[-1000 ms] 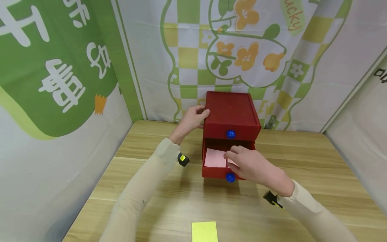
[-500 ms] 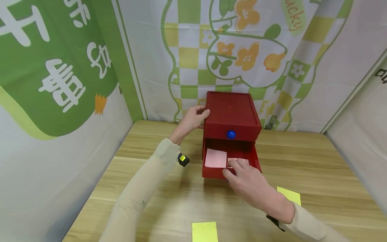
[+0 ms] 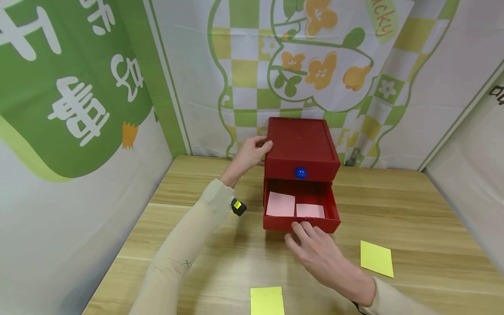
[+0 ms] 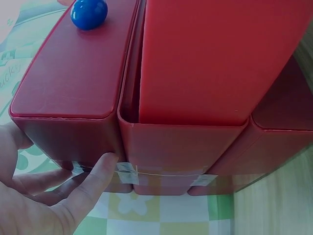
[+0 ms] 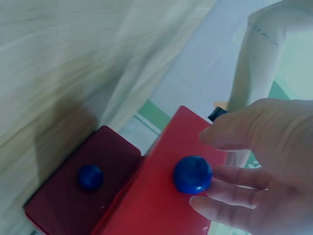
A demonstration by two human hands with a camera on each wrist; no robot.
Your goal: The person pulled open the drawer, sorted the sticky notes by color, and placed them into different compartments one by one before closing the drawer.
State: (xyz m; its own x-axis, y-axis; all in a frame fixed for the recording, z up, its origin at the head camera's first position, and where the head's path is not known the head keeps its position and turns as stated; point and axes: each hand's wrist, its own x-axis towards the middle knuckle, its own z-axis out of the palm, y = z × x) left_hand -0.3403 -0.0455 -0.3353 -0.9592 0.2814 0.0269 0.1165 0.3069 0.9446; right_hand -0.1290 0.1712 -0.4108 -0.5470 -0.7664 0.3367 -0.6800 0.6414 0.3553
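Drawer [image 3: 278,223] just beyond our right hand [image 3: 318,257], fingers parted at knob [image 5: 191,174]; left hand [image 3: 249,154], spread, touches side of cabinet [image 3: 300,140].

Both arms [image 3: 189,240] extended forward; left fingers [image 4: 90,188] slightly apart, right fingers [image 5: 225,210] loosely bent.

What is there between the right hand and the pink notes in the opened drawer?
The red drawer front stands between the right hand and the pink notes; the head view shows this.
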